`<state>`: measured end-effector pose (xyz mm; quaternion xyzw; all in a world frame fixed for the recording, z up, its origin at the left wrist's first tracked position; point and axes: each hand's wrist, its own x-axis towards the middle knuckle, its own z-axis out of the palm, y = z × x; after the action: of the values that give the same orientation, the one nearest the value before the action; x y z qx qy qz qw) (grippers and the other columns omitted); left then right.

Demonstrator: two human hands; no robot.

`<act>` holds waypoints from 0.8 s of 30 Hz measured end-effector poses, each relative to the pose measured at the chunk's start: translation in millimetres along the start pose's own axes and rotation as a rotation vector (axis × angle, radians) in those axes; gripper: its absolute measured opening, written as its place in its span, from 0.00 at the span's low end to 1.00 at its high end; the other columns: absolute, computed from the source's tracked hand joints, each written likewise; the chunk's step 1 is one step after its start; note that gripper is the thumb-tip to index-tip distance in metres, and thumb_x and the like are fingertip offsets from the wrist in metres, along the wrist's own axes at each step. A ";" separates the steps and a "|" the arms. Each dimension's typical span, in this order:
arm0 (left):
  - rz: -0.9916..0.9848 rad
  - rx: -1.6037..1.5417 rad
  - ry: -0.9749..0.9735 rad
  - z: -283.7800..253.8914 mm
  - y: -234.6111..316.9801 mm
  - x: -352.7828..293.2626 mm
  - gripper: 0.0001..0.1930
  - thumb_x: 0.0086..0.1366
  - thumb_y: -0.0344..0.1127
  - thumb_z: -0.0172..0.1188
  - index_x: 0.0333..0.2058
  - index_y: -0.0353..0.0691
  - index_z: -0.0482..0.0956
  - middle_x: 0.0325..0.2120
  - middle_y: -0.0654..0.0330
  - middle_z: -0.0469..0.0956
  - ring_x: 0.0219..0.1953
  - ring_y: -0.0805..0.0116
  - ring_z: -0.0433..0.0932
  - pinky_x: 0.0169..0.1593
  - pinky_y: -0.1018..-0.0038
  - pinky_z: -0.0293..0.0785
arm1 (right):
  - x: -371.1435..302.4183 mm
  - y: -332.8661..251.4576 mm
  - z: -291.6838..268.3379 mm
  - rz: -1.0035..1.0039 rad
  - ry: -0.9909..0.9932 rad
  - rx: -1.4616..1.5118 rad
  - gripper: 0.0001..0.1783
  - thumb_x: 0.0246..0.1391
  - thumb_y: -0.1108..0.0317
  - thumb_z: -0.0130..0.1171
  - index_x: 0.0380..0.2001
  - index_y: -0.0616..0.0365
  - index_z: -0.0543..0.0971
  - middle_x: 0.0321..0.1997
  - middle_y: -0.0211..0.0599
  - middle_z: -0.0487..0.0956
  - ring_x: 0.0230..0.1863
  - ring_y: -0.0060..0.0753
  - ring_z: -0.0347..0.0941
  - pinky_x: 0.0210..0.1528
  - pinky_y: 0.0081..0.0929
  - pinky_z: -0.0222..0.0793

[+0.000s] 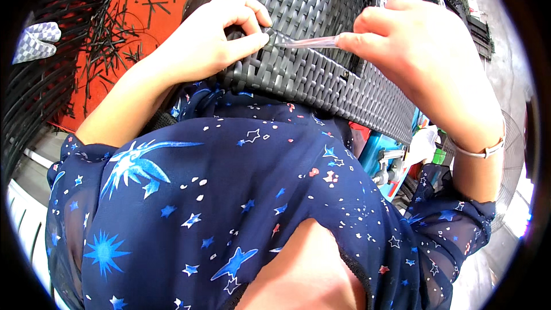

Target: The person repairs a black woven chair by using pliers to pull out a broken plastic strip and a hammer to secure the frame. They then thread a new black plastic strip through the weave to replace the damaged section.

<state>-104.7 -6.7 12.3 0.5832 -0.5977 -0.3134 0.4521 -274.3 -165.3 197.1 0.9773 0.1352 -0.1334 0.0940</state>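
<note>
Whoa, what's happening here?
A person's right hand is gripping one end of a thin, clear thing, perhaps a tool or some film. It reaches across to the left hand, whose fingers are at the edge of a black woven piece. Off to the left, loose black scraps lie on a red surface.

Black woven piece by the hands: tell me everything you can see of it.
The black woven piece looks like glossy plastic: flat strips interlaced over and under. A long band faces the person, with a broader woven panel beyond. It sits close to the dark blue top. The left hand is at its left corner; the right hand grips a slender clear tool reaching that corner.
</note>
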 end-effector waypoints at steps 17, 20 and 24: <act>0.122 -0.050 0.097 26.0 -9.4 8.5 0.06 0.60 0.30 0.65 0.27 0.38 0.76 0.40 0.59 0.78 0.47 0.63 0.75 0.55 0.68 0.68 | 32.7 -0.1 -25.6 -0.144 -0.089 -0.196 0.07 0.44 0.65 0.64 0.28 0.51 0.86 0.25 0.33 0.72 0.33 0.37 0.76 0.35 0.35 0.72; 0.136 -0.060 0.105 27.2 -11.2 8.6 0.07 0.60 0.31 0.65 0.28 0.38 0.76 0.41 0.59 0.78 0.48 0.62 0.74 0.55 0.66 0.68 | 37.6 -3.7 -30.0 -0.154 -0.107 -0.161 0.07 0.44 0.63 0.64 0.25 0.52 0.85 0.25 0.33 0.73 0.33 0.38 0.76 0.35 0.35 0.73; 0.119 -0.068 0.142 25.7 -14.9 7.7 0.07 0.60 0.33 0.66 0.27 0.39 0.77 0.40 0.59 0.79 0.48 0.60 0.75 0.55 0.65 0.69 | 52.9 -3.5 -32.5 -0.200 -0.076 -0.117 0.07 0.44 0.64 0.65 0.22 0.56 0.83 0.25 0.35 0.75 0.33 0.39 0.76 0.37 0.36 0.73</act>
<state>-121.2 -20.0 -9.9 0.5517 -0.5867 -0.2640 0.5307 -218.6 -142.2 212.2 0.9460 0.2359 -0.1710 0.1419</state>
